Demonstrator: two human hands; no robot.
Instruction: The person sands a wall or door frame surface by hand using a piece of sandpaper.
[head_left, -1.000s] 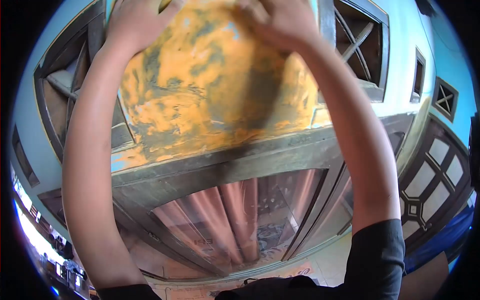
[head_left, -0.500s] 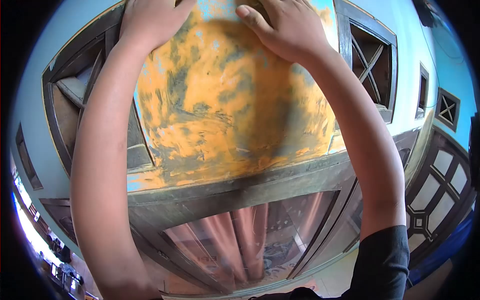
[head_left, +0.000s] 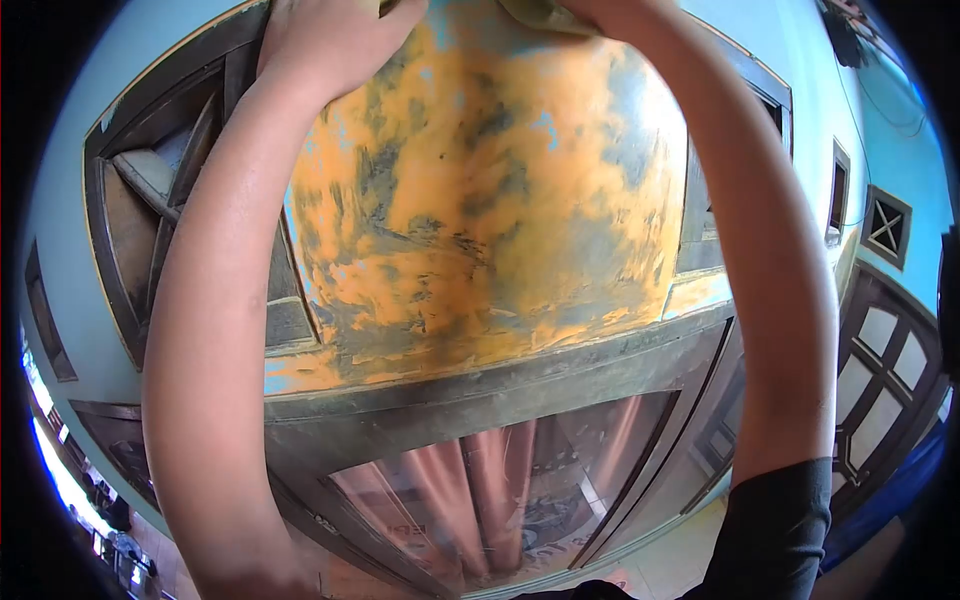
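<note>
My left hand (head_left: 340, 40) rests at the upper left of a wall panel (head_left: 450, 220) smeared with orange and grey patches over blue paint. Its fingers are cut off by the top edge, and a small olive bit (head_left: 386, 8) shows beside the thumb. At the top right, my right hand (head_left: 625, 14) is mostly out of frame. Under it curves the edge of an olive sheet (head_left: 548, 16) that looks like sandpaper, lying close against the panel. The fingers over the sheet are hidden.
Dark wooden vent frames flank the panel, a left one (head_left: 160, 190) and a right one (head_left: 700, 230). Below runs a wooden ledge (head_left: 480, 375) over a glass pane (head_left: 520, 480) with pinkish curtains behind it. A dark panelled door (head_left: 880, 370) stands at far right.
My right hand has moved up and to the right, largely out of view, uncovering more panel and showing the olive sheet. My left hand has shifted slightly right in view.
</note>
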